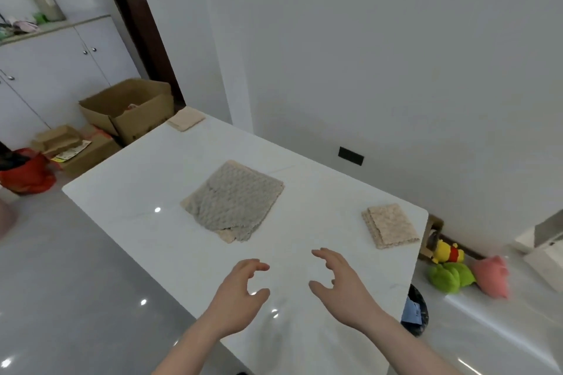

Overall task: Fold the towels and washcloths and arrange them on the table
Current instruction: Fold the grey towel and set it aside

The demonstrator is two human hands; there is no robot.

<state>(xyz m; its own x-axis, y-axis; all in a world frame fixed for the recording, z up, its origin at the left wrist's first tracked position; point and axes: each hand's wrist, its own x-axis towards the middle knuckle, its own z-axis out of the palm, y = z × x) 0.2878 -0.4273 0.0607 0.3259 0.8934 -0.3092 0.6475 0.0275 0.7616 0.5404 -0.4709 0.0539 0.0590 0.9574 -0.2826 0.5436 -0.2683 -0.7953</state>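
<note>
On the white table (146, 179) a grey washcloth (234, 201) lies spread flat in the middle, on top of a beige cloth whose edges and near corner stick out. A folded beige washcloth (390, 226) rests near the right edge. Another folded beige cloth (185, 119) sits at the far corner. My left hand (240, 292) and my right hand (341, 280) hover over the near part of the table, fingers loosely curved, holding nothing. Both are a short way in front of the grey washcloth and touch no cloth.
An open cardboard box (128, 108) and flat boxes stand on the floor beyond the table's far left. A red bag (27, 173) lies at the left. Plush toys (451, 265) lie on the floor at the right, and a dark bin (416, 310) sits under the table's right edge.
</note>
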